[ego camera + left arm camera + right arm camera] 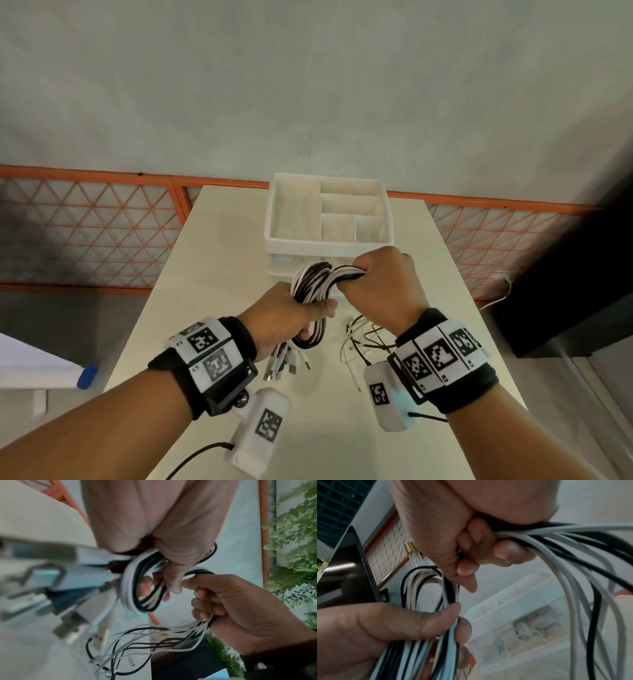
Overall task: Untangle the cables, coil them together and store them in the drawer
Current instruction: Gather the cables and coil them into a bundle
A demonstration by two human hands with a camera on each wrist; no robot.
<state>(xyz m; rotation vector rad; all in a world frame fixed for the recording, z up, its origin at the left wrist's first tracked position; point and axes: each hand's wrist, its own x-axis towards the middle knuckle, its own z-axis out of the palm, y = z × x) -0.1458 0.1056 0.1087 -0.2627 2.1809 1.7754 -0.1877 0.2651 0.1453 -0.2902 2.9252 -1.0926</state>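
Two hands on one bundle of black and white cables (313, 287), held above the table (219, 246); left hand (284, 317) clenched round the coiled loops, plug ends hanging just below its fingers; right hand (380, 284) fisted on the running strands, level with the left and beside it — bundle axis spans fist to fist; drawer (274, 219) lies beyond both sets of knuckles, nearer the right.

Two hands (284, 315), one organizer (329, 212)
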